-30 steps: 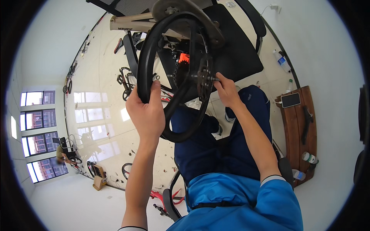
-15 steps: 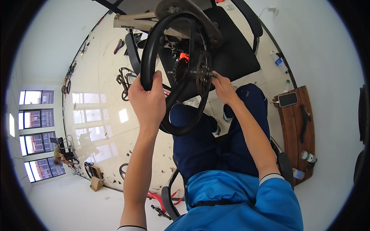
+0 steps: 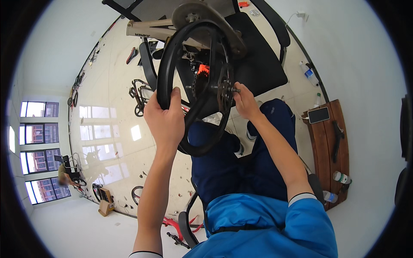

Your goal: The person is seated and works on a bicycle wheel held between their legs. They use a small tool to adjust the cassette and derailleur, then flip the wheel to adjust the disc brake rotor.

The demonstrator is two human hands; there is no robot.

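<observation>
A small bicycle wheel [image 3: 165, 71] with a black tire and thick dark spokes stands tilted before me. My left hand [image 3: 165, 122] is wrapped round the tire on its left side, thumb on top. At the hub's right end, the fingertips of my right hand [image 3: 246, 102] pinch the threaded axle [image 3: 236, 90], just beside the dark brake disc [image 3: 223, 92]. On the hub's other side sits a toothed sprocket [image 3: 193, 84]. Behind the wheel is a beige bicycle frame [image 3: 146, 29] with a grey guard plate [image 3: 234, 43], over a chair; an orange part [image 3: 204, 69] shows through the spokes.
The black chair [image 3: 262, 64] faces my knees. At right, a wooden bench [image 3: 322, 148] holds a phone [image 3: 318, 115], a black curved part [image 3: 337, 139] and bottles. Bike parts lie on the tiled floor at left, with a red frame [image 3: 174, 225] near my chair. Another person [image 3: 64, 176] sits far left.
Both hands keep their places on the wheel and axle. The whole scene has shifted slightly in view; the wheel appears a little lower.
</observation>
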